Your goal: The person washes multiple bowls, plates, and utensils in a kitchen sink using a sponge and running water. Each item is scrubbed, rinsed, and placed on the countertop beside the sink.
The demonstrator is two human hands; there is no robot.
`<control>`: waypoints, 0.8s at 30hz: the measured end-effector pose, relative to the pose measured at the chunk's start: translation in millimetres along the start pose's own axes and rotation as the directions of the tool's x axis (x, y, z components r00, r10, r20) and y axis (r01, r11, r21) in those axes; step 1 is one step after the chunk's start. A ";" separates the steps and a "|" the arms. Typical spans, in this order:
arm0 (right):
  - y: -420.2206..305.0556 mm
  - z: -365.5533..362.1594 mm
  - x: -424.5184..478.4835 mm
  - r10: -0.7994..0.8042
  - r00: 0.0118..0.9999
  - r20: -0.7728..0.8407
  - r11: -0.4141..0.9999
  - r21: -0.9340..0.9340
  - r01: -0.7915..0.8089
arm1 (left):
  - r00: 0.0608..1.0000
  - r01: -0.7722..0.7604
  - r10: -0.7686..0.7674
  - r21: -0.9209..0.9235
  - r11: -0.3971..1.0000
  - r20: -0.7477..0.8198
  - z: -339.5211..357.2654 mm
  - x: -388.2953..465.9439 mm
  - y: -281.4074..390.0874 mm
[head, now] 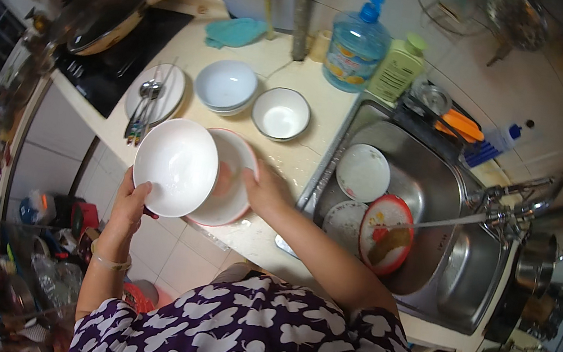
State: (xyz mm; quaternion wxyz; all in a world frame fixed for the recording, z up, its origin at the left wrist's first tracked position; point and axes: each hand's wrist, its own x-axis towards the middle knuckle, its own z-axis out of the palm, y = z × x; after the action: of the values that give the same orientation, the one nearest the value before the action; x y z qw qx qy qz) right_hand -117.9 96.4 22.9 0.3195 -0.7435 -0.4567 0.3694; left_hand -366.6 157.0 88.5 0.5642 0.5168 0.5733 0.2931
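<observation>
My left hand [129, 202] grips the edge of a white bowl [176, 166], tilted, with its glossy inside turned up. Partly hidden behind it is a larger white bowl with a red rim [235, 191] at the counter's front edge. My right hand [269, 190] holds that bowl's right rim, thumb on the inside. Beyond them on the counter stand a stack of pale bowls [226, 84] and a dark-rimmed white bowl [281, 114]. Spoons with patterned handles [148, 93] and chopsticks lie across white plates [174, 108].
In the steel sink [419, 262], water runs from the faucet [513, 213] onto a red-rimmed dish [390, 214] holding a brown scrubber or cloth. Two floral plates [364, 172] lie beside it. A blue pump bottle [358, 45], teal cloth [234, 32] and lidded wok [110, 22] stand farther back.
</observation>
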 end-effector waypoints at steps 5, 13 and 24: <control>-7.3 -19.4 10.8 -0.074 0.997 -0.014 0.996 -0.041 0.074 | 0.995 -0.002 -0.007 0.093 0.996 0.103 18.1 13.5 0.9; 170.8 -95.4 4.3 -0.003 0.865 -0.501 0.976 -0.188 -0.106 | 0.996 -0.024 0.002 0.227 0.974 0.095 27.5 26.6 3.3; 257.0 -75.9 55.7 0.074 0.991 0.115 0.600 -0.799 0.049 | 0.993 -0.114 0.099 0.549 0.828 0.056 45.8 29.3 6.0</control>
State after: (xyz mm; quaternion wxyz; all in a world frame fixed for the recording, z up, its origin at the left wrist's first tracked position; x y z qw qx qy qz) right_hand 77.0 39.6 -160.6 -0.0815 -0.7840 -0.5891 0.1780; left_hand -316.5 174.5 75.1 0.3814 0.6921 0.5966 0.1401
